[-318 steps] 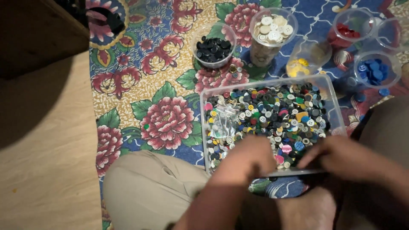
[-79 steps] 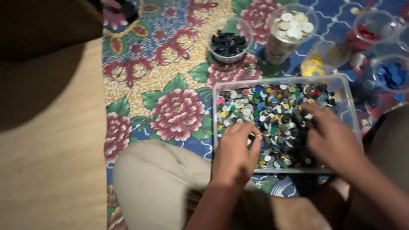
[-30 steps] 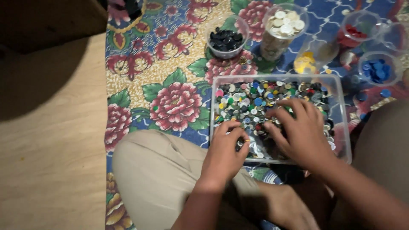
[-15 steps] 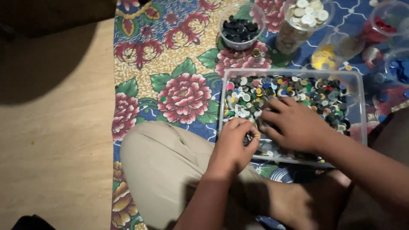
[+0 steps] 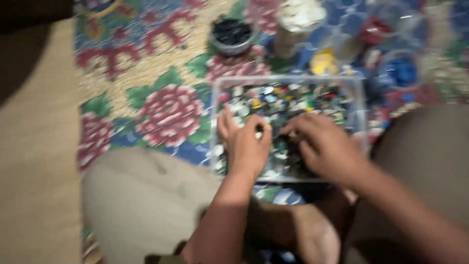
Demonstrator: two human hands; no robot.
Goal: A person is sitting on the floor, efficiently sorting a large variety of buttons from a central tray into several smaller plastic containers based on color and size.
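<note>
From the head view I read this as the picking stage: both hands are down in the clear plastic tray (image 5: 362, 117) of mixed coloured bottle caps (image 5: 293, 102), which sits on the flowered mat (image 5: 161, 112) on the floor, just ahead of my crossed legs. My left hand (image 5: 246, 142) has its fingers drawn together, and a small yellow piece (image 5: 267, 127) shows at the fingertips; I take it for a pinched cap, though motion blur keeps me from being sure. My right hand (image 5: 325, 146) lies curled, palm down, on the caps beside it; I cannot tell whether it holds anything.

Whatever comes next, I judge, calls for a clean pinch on one cap: they are small, hard, smooth discs, loosely heaped and quick to slide.

Beyond the tray stand round containers, each with one colour: a dark bowl of black caps (image 5: 232, 35), a jar of white ones (image 5: 298, 19), a clear tub of blue ones (image 5: 403, 72), plus yellow (image 5: 323, 62) and red (image 5: 373, 32) lots. The mat looks woven and matte; bare pale floor (image 5: 34, 171) lies to its left.
</note>
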